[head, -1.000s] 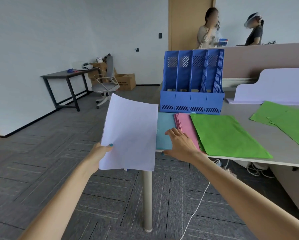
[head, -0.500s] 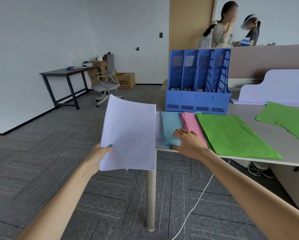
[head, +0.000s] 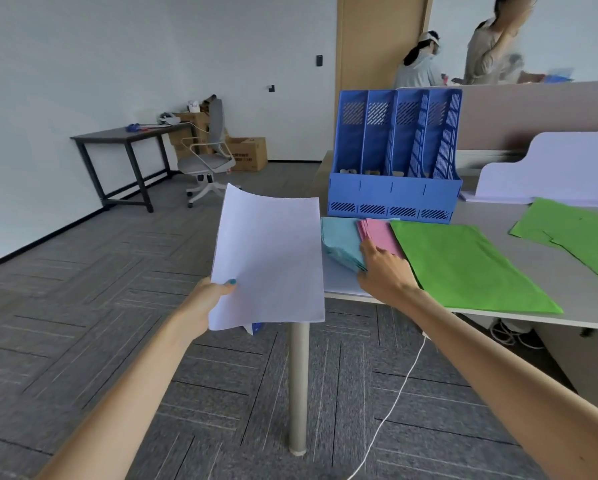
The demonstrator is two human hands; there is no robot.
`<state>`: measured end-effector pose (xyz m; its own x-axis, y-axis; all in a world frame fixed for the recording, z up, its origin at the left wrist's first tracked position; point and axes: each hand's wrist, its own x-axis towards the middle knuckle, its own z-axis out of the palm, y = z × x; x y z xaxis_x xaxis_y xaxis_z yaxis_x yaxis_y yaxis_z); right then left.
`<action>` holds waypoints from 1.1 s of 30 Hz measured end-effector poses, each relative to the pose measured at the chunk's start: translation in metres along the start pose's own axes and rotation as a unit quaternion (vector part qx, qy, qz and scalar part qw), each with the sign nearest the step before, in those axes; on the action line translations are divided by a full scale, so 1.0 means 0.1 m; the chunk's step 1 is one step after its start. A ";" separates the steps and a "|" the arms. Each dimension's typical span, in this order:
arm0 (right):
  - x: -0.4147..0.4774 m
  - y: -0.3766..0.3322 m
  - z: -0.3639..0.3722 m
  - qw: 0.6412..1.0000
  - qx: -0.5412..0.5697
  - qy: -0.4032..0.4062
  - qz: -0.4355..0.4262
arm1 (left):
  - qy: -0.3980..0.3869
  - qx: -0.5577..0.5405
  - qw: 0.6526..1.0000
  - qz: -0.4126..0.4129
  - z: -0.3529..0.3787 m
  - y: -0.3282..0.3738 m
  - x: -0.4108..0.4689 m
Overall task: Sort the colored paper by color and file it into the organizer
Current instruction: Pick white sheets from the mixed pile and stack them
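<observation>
Grey table [head: 498, 318] stretches away to the right of the right hand [head: 385, 271]. Green paper [head: 463, 268] lies just right of that hand, and the blue organizer [head: 394, 188] stands upright beyond its fingertips. White sheets [head: 269, 261] are pinched at their lower left edge by the left hand [head: 207, 299], thumb on top. The right hand grips the near corner of the light blue stack [head: 339, 240], its forefinger touching the pink stack [head: 380, 233].

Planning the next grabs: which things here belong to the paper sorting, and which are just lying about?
Job: white sheets in left hand; light blue stack at right hand; pink stack; green sheets; blue organizer.
Lying about: office chair; black table; cardboard box; white cable.
</observation>
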<state>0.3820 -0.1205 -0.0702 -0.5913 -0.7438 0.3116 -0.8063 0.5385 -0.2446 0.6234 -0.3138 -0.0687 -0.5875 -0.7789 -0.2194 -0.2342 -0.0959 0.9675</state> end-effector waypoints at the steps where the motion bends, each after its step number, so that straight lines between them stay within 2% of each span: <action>1: 0.01 0.04 0.02 1.000 0.008 -0.006 0.015 | -0.006 0.003 1.000 0.000 0.01 0.02 0.00; 5: 0.03 0.16 0.09 0.990 0.096 0.051 0.086 | -0.027 0.019 0.999 0.010 0.11 0.11 0.05; 10: 0.06 0.30 -0.02 0.943 0.246 0.143 0.174 | -0.055 0.051 0.997 0.000 0.29 0.25 0.24; 13: 0.05 0.40 -0.10 0.923 0.285 0.182 0.186 | -0.069 0.060 0.996 -0.016 0.47 0.32 0.38; 17: 0.03 0.49 -0.21 0.898 0.318 0.213 0.218 | -0.068 0.081 0.994 0.001 0.81 0.46 0.53; 27: 0.02 0.55 -0.22 0.882 0.345 0.242 0.211 | -0.033 0.141 0.989 -0.012 1.26 0.56 0.86; 33: 0.00 0.48 -0.13 0.904 0.332 0.199 0.185 | -0.022 0.164 0.986 -0.014 1.39 0.50 0.85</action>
<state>0.3433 -0.0899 -0.0703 -0.8829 -0.2902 0.3691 -0.4451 0.2672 -0.8547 0.4541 -0.2989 -0.0568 -0.6082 -0.7508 -0.2578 -0.4846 0.0939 0.8697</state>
